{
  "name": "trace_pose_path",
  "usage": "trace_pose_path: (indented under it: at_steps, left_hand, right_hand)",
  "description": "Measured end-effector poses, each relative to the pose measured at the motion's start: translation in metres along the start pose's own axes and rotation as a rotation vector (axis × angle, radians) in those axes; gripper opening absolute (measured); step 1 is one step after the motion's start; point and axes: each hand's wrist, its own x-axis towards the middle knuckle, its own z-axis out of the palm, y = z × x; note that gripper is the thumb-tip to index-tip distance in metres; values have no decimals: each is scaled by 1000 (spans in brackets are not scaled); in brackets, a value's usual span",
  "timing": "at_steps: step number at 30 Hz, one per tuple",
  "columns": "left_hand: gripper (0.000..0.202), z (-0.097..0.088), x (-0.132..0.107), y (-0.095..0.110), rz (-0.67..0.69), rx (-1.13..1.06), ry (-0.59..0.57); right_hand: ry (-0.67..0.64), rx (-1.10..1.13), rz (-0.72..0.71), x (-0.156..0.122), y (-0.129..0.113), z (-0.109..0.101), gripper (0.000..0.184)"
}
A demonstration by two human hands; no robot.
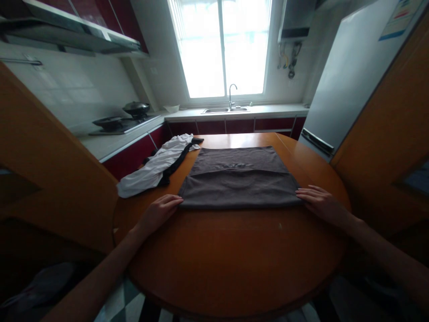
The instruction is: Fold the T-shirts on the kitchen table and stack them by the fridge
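Note:
A dark grey garment lies folded into a wide flat shape on the wooden table, with a raised fold across its middle and a small dark mark near the centre. At its near left corner, the fingers of my left hand are pressed together on the cloth's edge. My right hand grips the near right corner, its fingertips over the fabric and the thumb hidden. The near edge is stretched straight between both hands.
White and black clothes lie bunched along the table's left side. Beyond the table are a sink with a faucet, and a stove with pans. A fridge stands at the right. Wooden panels flank the table.

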Motion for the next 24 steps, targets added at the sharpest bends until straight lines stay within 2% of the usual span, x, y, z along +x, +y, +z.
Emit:
trace_pose_path:
  at_steps: [5,9,16,22,24]
  left_hand:
    - [27,-14,-6,9,8,-8,4]
    - [26,-28,-17,15,-33,-96,-11]
    - [21,-67,-27,31,-95,-347,-26]
    - [20,-98,-29,39,-212,-425,-117]
    - [18,-102,-30,39,-222,-467,-120]
  right_hand:
    - [8,108,30,0,-4,-14,31]
    - [-3,266,131,-2,-14,-34,27]
    - [-109,587,262,-5,-35,-77,32]
    - [-247,767,312,-12,-37,-104,33]
    - [-207,757,386,-13,-37,-108,40]
